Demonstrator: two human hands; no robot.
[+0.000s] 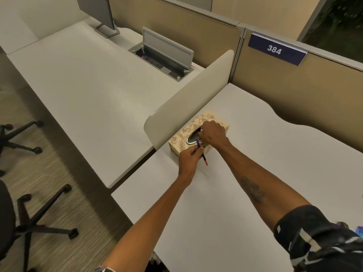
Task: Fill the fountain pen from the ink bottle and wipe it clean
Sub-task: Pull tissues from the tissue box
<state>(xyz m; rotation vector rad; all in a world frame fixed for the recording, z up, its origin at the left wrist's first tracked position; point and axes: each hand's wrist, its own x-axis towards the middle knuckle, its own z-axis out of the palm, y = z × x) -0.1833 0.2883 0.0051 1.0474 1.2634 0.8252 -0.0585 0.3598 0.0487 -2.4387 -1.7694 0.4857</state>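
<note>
My left hand (189, 158) grips a slim dark pen (202, 153) with a red end, its blue tip pointing up toward the tissue box. The cream tissue box (182, 137) with a brown floral print lies on the white desk against the low divider. My right hand (213, 133) rests on top of the box with its fingers bent down into the oval slot (191, 138). Whether the fingers hold a tissue is hidden. No ink bottle shows here.
A rounded cream divider (186, 101) separates my desk (245, 183) from the neighbouring desk (82, 91), which has an open cable tray (163, 57) and a monitor stand (107, 30). Tan partition walls with a sign reading 384 (275, 49) stand behind. Office chair bases (35, 220) stand on the floor at left.
</note>
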